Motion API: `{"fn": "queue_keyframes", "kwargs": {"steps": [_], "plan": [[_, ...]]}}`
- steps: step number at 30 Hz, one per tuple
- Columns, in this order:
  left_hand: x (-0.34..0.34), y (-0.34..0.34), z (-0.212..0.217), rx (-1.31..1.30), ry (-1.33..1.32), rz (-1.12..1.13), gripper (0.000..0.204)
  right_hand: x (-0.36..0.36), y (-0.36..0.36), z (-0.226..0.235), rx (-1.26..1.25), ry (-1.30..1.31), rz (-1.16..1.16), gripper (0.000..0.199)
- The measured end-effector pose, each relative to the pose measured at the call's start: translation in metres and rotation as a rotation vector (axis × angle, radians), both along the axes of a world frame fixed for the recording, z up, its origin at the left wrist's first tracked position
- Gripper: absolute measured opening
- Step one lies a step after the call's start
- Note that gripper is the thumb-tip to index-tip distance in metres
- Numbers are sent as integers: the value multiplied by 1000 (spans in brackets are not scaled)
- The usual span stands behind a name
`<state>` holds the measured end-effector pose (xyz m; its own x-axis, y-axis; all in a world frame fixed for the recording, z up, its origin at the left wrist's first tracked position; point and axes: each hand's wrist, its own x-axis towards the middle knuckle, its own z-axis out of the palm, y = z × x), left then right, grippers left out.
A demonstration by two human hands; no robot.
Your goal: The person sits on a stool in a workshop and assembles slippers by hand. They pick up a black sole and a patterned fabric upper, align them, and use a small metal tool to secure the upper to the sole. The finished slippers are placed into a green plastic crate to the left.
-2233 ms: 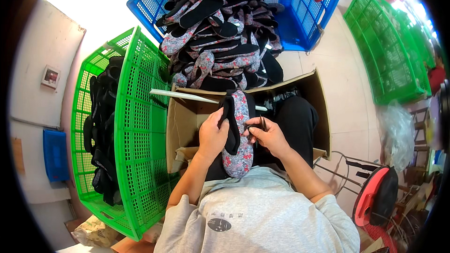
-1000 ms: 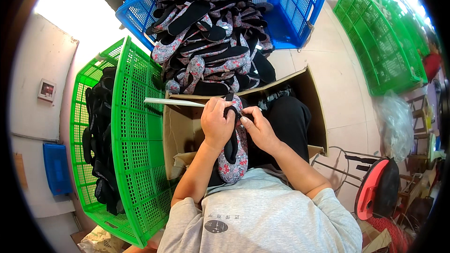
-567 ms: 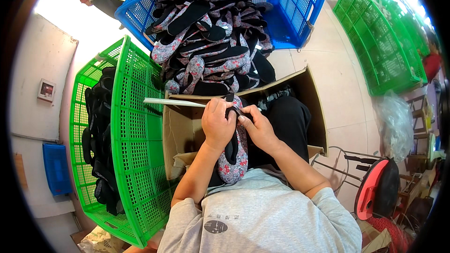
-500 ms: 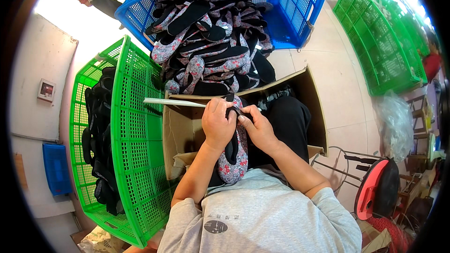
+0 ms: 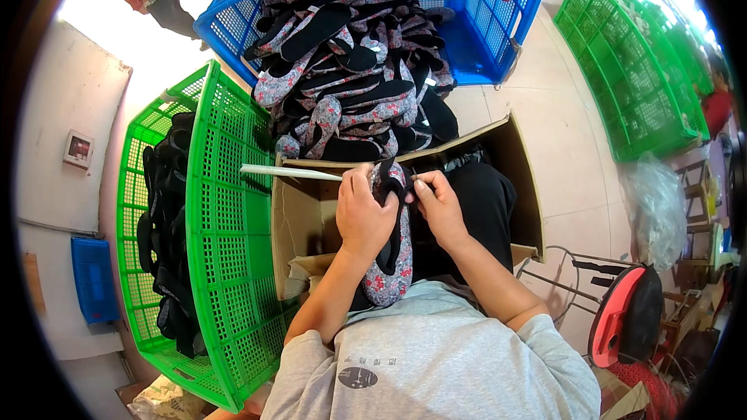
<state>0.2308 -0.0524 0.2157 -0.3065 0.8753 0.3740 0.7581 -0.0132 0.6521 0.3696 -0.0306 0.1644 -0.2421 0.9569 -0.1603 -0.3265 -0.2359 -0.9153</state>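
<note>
A floral cloth shoe (image 5: 387, 284) with a black lining is stretched lengthwise above my lap, its rounded end toward my shirt. My left hand (image 5: 363, 214) is closed around its far part, where the black edging bunches up. A thin white stick (image 5: 292, 172) sticks out leftward from beside that hand; its other end is hidden. Just right of the shoe's opening, my right hand (image 5: 440, 208) has thumb and forefinger pinched together by the black edging. What is between those fingertips is too small to make out.
An open cardboard box (image 5: 292, 222) surrounds my knees. Beyond it a blue crate (image 5: 486, 39) lies tipped, with a heap of floral shoes (image 5: 342, 109) spilling out. At left stands a green crate (image 5: 233, 264) holding black shoes. Right are another green crate (image 5: 615, 70) and a red-and-black stool (image 5: 622, 315).
My right hand has drawn slightly right, away from the shoe's edging, and its fingers are now pinched. The left hand keeps its hold, and more of the shoe's far end shows.
</note>
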Motion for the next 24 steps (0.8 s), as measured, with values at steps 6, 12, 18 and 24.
{"fn": "queue_keyframes", "kwargs": {"steps": [6, 12, 18, 24], "plan": [[-20, -1, -7, 41, 101, -176, 30, 7, 7, 26, 18, -102, -1, 31], [-37, 14, 11, 121, -39, -427, 29, 9, 2, 29, 31, 16, 116, 32], [-44, 31, 36, -268, -283, -603, 22, 8, -16, 31, -97, 210, 195, 24], [-37, 17, 33, -616, -473, -506, 18, 22, -36, 23, -228, 346, 298, 21]]}}
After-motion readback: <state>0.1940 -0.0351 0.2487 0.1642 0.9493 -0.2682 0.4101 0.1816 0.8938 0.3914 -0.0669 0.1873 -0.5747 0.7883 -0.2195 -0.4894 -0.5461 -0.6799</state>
